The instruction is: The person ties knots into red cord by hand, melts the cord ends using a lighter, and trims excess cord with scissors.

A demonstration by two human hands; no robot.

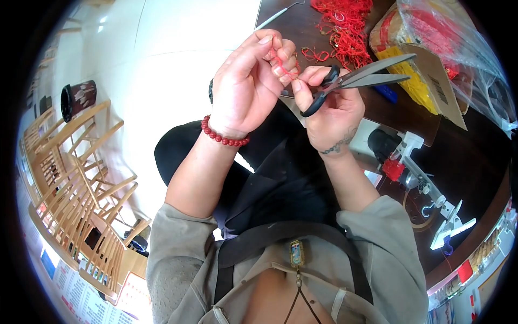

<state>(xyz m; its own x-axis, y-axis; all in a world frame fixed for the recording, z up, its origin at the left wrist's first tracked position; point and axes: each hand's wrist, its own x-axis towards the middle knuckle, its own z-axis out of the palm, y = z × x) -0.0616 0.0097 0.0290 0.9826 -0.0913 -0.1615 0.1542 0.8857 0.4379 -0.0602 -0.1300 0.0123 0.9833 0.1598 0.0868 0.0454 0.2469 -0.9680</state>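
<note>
My left hand [251, 83], with a red bead bracelet at the wrist, is closed on a knotted red cord [281, 63] between its fingertips. Part of the cord loops down toward my right hand [332, 108]. That hand holds black-handled scissors [359, 76], their blades parted and pointing right, away from the cord. The thumb and index finger of my right hand pinch at the cord's lower end. Beyond the hands, a pile of red knotted cords [345, 29] lies on the dark table.
On the dark table [464, 156] are a white-handled hook tool [272, 17], a cardboard box [434, 81] with clear plastic, a blue object [386, 93] and a white clamp-like device [423, 186] with red thread. Wooden chairs [81, 189] stand at the left.
</note>
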